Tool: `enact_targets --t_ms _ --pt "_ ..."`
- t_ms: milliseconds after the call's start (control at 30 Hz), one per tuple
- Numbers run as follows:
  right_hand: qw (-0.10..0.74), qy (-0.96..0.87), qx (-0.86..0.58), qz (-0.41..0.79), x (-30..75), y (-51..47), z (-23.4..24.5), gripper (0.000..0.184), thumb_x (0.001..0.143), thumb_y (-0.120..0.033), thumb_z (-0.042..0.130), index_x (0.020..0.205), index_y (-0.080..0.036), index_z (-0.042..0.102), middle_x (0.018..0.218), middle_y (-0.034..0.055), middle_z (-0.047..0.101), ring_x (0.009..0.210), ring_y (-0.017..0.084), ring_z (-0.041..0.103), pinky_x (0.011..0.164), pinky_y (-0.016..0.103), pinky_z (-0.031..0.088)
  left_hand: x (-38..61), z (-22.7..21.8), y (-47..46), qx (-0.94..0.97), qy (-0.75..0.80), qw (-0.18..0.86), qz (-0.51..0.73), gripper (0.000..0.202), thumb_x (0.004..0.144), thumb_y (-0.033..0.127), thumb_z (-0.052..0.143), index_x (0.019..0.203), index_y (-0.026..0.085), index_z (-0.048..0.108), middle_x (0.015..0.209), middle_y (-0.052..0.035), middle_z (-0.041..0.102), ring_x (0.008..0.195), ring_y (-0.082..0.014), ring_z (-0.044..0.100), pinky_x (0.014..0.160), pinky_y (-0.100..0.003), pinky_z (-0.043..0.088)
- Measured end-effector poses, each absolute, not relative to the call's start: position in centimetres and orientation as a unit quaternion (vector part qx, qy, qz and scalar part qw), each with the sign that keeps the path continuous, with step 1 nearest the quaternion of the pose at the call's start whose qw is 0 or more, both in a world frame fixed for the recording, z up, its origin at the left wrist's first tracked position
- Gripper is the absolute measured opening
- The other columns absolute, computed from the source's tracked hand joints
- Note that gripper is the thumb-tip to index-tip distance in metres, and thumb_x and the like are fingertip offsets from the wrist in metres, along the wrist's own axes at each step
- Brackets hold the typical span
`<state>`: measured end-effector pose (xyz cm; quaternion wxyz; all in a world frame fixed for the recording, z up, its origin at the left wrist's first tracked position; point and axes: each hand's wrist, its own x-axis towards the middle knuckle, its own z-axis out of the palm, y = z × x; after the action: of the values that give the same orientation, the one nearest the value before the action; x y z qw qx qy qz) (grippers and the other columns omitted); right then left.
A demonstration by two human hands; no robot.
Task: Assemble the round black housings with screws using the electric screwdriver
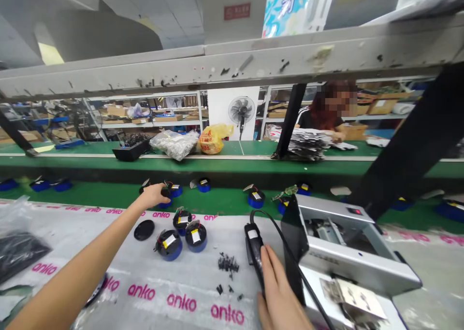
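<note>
1. Fingers of my right hand [277, 291] lie flat and loosely extended along the black electric screwdriver [253, 248], resting on it more than gripping it. Its cable [286, 245] loops up and back past my wrist, so I judge that a careless pull could snag it on the dark flap of the grey machine [348, 252] just to the right.
2. Beside the driver, a small heap of black screws [228, 263] sits loose on the printed plastic sheet [181, 291]. A sweep of my forearm could scatter them, and the sheet is slick enough to let them roll.
3. Left of the screws stand three blue round units [183, 236] with yellow-labelled cells and thin wires on top, and a loose black cap [144, 229] beside them. They stand close together, so knocking one could tip its neighbour or tug a wire.
4. Farther out, my left hand [154, 194] reaches over the far edge of the sheet onto the green conveyor belt [224, 202], fingers curled down over another blue unit [167, 197]. I cannot tell whether it is properly gripped or only covered. With my arm stretched this far, a weak hold could drop it or drag its wires.
5. More units [255, 198] lie along the belt, near enough to be nudged.
</note>
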<state>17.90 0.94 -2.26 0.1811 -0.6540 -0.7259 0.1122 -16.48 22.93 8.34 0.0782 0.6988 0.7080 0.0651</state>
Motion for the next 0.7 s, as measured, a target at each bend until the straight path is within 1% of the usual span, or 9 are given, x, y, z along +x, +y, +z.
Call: enact_targets --t_ms 100,167,200,300,433,500,600,700 --pt "0.113 -0.727 -0.669 0.105 17.1 1.5 -3.0 0.087 0.073 0.011 0.029 0.151 -0.014 0.001 0.163 0.0136 0.013 0.147 0.027 0.027 0.113 0.037 0.039 -16.3 7.9 24.8 0.682 0.724 0.086 0.055 0.034 0.095 0.033 0.061 0.124 0.016 0.059 0.122 -0.0094 0.062 0.103 -0.0239 0.065 0.087 -0.044 0.056" --pt "0.087 -0.727 -0.673 0.106 16.7 1.7 -3.2 0.089 0.068 0.011 0.031 0.153 -0.01 0.009 0.162 0.0142 0.011 0.145 0.03 0.029 0.111 0.037 0.041 -15.8 7.9 25.8 0.672 0.733 0.083 0.058 0.035 0.095 0.033 0.061 0.125 0.016 0.058 0.124 -0.01 0.061 0.105 -0.0242 0.064 0.088 -0.044 0.055" --pt "0.086 -0.725 -0.675 0.108 16.5 1.7 -3.1 0.09 0.068 0.009 0.033 0.153 -0.008 0.01 0.163 0.0148 0.009 0.145 0.031 0.03 0.111 0.037 0.042 -15.4 7.9 26.2 0.669 0.736 0.081 0.061 0.035 0.095 0.033 0.061 0.126 0.016 0.058 0.125 -0.0101 0.061 0.106 -0.0243 0.064 0.088 -0.045 0.055" --pt "0.102 -0.717 -0.68 0.114 16.3 1.6 -2.4 0.09 0.068 0.005 0.038 0.153 -0.003 0.012 0.162 0.018 0.009 0.143 0.032 0.035 0.112 0.036 0.039 -14.1 7.5 27.3 0.672 0.733 0.082 0.066 0.035 0.095 0.033 0.061 0.125 0.016 0.058 0.125 -0.0099 0.061 0.105 -0.0243 0.064 0.088 -0.044 0.056" --pt "0.105 -0.718 -0.681 0.103 16.0 1.3 -1.4 0.085 0.07 0.002 0.039 0.153 0.001 0.018 0.161 0.021 0.013 0.144 0.031 0.033 0.115 0.039 0.036 -12.7 7.2 27.5 0.684 0.721 0.078 0.076 0.034 0.094 0.032 0.062 0.125 0.017 0.058 0.124 -0.0096 0.061 0.106 -0.0241 0.064 0.087 -0.044 0.056" --pt "0.102 -0.717 -0.684 0.088 15.9 1.2 -1.1 0.082 0.072 0.001 0.038 0.153 0.0 0.02 0.161 0.0196 0.015 0.144 0.029 0.033 0.114 0.038 0.037 -12.4 7.8 26.7 0.698 0.707 0.07 0.089 0.034 0.094 0.032 0.062 0.124 0.017 0.059 0.124 -0.0095 0.062 0.106 -0.0242 0.064 0.088 -0.044 0.055" --pt "0.107 -0.717 -0.686 0.068 15.7 1.0 -0.8 0.077 0.076 -0.002 0.036 0.152 0.0 0.023 0.161 0.0174 0.017 0.143 0.028 0.037 0.112 0.036 0.04 -12.6 9.2 24.2 0.733 0.667 0.056 0.12 0.036 0.095 0.034 0.061 0.126 0.017 0.058 0.126 -0.0099 0.061 0.107 -0.0251 0.063 0.09 -0.046 0.054" --pt "0.109 -0.723 -0.68 0.056 15.7 0.7 -0.8 0.073 0.08 -0.004 0.035 0.151 0.002 0.025 0.161 0.017 0.019 0.14 0.029 0.041 0.109 0.037 0.044 -13.6 10.2 20.3 0.767 0.625 0.054 0.137 0.047 0.092 0.039 0.063 0.134 0.019 0.053 0.13 -0.0105 0.06 0.112 -0.0265 0.061 0.098 -0.047 0.049"
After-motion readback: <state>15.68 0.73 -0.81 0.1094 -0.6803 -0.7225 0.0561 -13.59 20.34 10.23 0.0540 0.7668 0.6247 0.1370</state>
